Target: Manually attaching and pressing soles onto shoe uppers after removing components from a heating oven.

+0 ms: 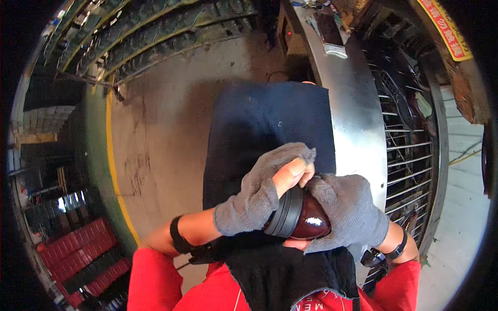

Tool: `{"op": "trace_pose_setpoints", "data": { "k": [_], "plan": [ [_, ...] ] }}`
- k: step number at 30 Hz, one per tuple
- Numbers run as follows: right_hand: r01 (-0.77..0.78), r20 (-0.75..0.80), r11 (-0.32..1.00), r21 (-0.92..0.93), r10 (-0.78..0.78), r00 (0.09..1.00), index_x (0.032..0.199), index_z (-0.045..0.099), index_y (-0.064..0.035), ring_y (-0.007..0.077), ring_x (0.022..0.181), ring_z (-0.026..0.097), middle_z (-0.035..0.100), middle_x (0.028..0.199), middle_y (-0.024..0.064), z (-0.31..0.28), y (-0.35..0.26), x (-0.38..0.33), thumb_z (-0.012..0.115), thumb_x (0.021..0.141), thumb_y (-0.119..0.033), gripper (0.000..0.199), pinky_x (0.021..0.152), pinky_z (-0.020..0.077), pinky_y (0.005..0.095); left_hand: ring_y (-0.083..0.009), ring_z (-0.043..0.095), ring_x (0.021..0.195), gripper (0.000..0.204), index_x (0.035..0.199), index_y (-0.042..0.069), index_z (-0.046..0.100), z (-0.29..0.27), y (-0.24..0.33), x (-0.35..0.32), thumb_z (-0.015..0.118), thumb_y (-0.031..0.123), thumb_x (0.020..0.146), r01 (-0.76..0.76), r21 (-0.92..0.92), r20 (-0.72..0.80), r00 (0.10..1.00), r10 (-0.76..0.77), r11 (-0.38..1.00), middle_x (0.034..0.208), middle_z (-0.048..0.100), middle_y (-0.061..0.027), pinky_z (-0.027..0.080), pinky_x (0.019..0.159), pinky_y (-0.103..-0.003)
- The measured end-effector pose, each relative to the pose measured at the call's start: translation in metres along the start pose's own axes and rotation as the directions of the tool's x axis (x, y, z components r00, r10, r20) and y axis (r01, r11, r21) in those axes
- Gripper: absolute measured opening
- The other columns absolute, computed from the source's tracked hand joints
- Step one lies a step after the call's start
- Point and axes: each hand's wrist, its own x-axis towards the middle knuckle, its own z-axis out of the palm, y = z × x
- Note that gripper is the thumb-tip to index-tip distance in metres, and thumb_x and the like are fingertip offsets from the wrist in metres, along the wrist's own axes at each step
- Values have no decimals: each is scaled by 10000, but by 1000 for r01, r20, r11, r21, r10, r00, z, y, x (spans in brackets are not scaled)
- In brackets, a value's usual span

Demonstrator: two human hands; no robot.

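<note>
A shoe (311, 220) with a glossy dark red-brown toe and a thick black sole is held close to my body, above a dark apron (270, 124). My right hand (353, 212), in a grey knit glove, wraps round the upper from the right. My left hand (254, 192), gloved the same way with bare thumb and fingertips, lies along the sole side. Its thumb and fingers are pinched together at the shoe's far end. Whatever lies between those fingertips is hidden.
On my right runs a metal bench (355, 119) carrying a phone-like dark device (330, 31), beside a rack of metal bars (410, 176). Shelves of dark shoe-like items (171, 31) stand at the far left. Red stacked pieces (78, 249) sit at the near left.
</note>
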Motion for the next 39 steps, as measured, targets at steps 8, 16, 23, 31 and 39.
{"op": "trace_pose_setpoints", "data": {
  "k": [8, 16, 23, 31, 39],
  "plan": [
    [87, -286, 276, 957, 866, 410, 1309, 645, 4, 217, 1006, 713, 740, 1145, 122, 88, 15, 40, 377, 1116, -601, 690, 951, 569, 356, -120, 501, 882, 520, 920, 92, 547, -19, -21, 34, 350, 519, 1140, -105, 119, -346, 927, 141, 987, 925, 515, 8, 428, 883, -304],
    [597, -418, 782, 180, -489, 766, 882, 747, -19, 340, 807, 736, 736, 839, 207, -37, -10, 96, 586, 949, -641, 646, 720, 582, 453, -174, 557, 1107, 405, 1264, 38, 555, -44, 9, 25, 567, 402, 1087, -262, 600, -230, 849, 476, 756, 1175, 543, -64, 458, 1038, -345],
    [566, 22, 752, 337, -608, 794, 795, 745, -35, 378, 822, 667, 684, 809, 175, 113, -23, 74, 641, 921, -617, 605, 726, 538, 490, -192, 729, 979, 788, 1387, 44, 584, -82, -80, 39, 480, 733, 1019, -17, -542, -75, 997, -28, 840, 1168, 719, -90, 640, 844, -344],
    [-297, 102, 359, 885, 473, 875, 1149, 616, -30, 140, 764, 583, 646, 959, 49, 60, 36, -12, 540, 1081, -397, 381, 756, 496, 295, -261, 742, 939, 962, 1277, 47, 627, -58, -47, 3, 445, 906, 882, 106, -608, -202, 938, -282, 787, 1089, 735, -121, 642, 810, -395],
    [-78, -171, 456, 886, 479, 861, 1516, 469, -28, 192, 1074, 593, 592, 1155, 109, 71, 17, 2, 788, 930, -264, 707, 962, 488, 347, -271, 728, 1060, 1004, 1396, 30, 572, -46, -38, -9, 417, 892, 906, 98, -514, -105, 979, -176, 852, 1234, 711, -143, 626, 927, -423]
  ]
}}
